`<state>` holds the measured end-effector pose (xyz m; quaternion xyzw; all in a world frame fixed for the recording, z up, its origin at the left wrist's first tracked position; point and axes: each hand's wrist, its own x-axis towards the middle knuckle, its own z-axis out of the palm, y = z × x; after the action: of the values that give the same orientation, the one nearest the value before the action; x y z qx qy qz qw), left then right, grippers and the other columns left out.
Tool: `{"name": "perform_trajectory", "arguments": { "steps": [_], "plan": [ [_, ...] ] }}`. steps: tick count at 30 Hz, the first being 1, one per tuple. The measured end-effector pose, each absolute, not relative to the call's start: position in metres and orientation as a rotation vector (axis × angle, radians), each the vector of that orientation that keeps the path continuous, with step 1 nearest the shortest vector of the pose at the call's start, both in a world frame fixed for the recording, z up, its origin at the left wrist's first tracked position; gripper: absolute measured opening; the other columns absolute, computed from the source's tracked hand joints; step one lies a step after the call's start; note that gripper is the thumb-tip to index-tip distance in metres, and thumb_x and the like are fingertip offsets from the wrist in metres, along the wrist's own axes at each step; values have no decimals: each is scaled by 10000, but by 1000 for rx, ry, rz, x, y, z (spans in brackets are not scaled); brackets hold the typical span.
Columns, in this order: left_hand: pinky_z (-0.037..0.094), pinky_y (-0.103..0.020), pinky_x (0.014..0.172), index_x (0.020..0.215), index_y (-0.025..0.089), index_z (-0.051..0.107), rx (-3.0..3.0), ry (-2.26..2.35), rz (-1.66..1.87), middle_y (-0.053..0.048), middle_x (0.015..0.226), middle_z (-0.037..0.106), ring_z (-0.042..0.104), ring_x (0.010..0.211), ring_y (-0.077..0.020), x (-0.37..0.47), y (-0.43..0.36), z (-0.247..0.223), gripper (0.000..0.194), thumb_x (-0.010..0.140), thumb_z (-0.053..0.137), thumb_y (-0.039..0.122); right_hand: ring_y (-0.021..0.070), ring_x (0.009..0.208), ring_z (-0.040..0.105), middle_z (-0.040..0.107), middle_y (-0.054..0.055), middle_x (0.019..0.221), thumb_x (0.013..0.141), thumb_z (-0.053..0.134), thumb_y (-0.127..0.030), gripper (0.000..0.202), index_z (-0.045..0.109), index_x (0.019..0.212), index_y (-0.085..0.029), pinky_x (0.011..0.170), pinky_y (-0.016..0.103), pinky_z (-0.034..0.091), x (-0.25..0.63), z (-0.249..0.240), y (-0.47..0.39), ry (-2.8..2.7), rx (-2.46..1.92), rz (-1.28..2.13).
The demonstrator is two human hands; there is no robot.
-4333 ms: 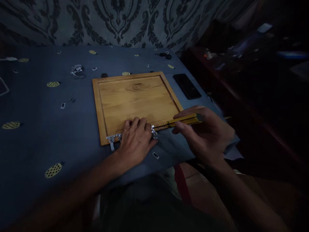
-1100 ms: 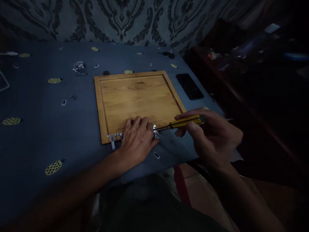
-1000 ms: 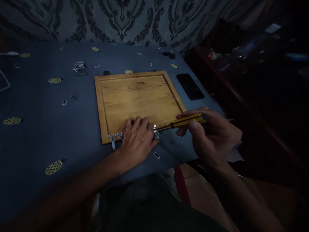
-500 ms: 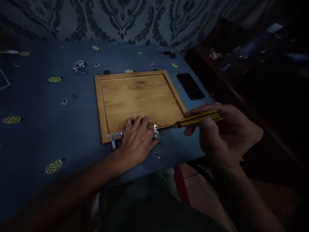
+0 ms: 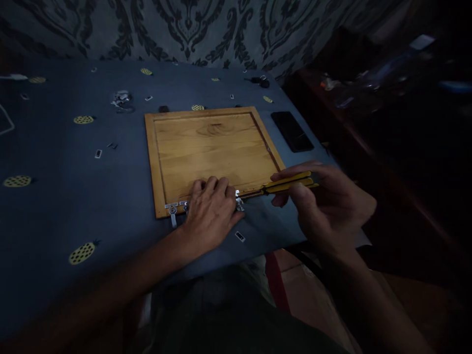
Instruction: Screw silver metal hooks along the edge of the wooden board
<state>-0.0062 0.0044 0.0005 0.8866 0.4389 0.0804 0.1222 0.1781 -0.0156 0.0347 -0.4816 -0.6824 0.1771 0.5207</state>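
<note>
A framed wooden panel [image 5: 214, 142] lies flat on the cloth-covered table. My left hand [image 5: 210, 211] rests over its near edge, fingers bent onto the wood and thumb out to the side. Bright metal fittings like hinges sit along that edge: one [image 5: 172, 210] shows left of the hand, another [image 5: 239, 202] shows beside the thumb, and more is hidden under the palm. In my right hand [image 5: 324, 206] is a screwdriver [image 5: 289, 184] with a yellow and black handle, pinched between thumb and fingers. Its thin shaft points left along the edge, the tip close to the fitting by my thumb.
A black phone [image 5: 292, 131] lies right of the panel, and keys [image 5: 260, 81] lie behind it. Toward the back left is a small heap of metal parts [image 5: 121, 100]; small dark pieces [image 5: 112, 145] lie nearer. A patterned wall [image 5: 184, 29] borders the table's far side.
My right hand and the screwdriver have moved left, bringing the tip close to the metal fitting beside my left thumb. My left hand and the panel stay nearly where they were.
</note>
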Motion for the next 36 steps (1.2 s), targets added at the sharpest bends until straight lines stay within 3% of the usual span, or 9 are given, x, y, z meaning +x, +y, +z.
{"name": "perform_trajectory", "arguments": {
  "steps": [6,14,18,24,36],
  "plan": [
    [427,-454,942,1131,133,641,2590,1271,230,-111,1168,654,566,1144,-304,-6,4,1,298,997,649,399,124,564,668,755,15,930,966,688,-330,134,757,1071,-283,517,295,560,185,34,-16,-1749,-1139,400],
    [426,-453,948,1154,132,639,2587,1274,231,-114,1170,645,569,1136,-303,-6,5,1,304,997,647,391,233,851,737,779,40,957,931,725,-307,183,771,1106,-327,540,328,601,188,37,-18,-1833,-1092,478],
    [427,-467,952,1157,123,641,2581,1267,235,-119,1176,638,568,1153,-312,-7,4,1,315,1008,625,400,217,779,737,779,38,953,925,732,-304,176,778,1095,-312,540,326,594,188,36,-18,-1799,-1089,482],
    [422,-458,960,1158,125,639,2595,1270,251,-120,1173,641,559,1164,-312,-7,3,-2,342,994,648,426,119,533,653,769,21,925,952,708,-295,134,778,1059,-257,492,282,569,189,32,-9,-1672,-1063,540],
    [422,-454,950,1147,130,643,2616,1283,278,-123,1173,658,558,1141,-306,-6,3,-4,328,997,641,421,114,536,671,748,-4,858,905,767,-372,112,767,942,-266,499,257,572,183,42,-7,-1718,-1174,552]
  ]
}}
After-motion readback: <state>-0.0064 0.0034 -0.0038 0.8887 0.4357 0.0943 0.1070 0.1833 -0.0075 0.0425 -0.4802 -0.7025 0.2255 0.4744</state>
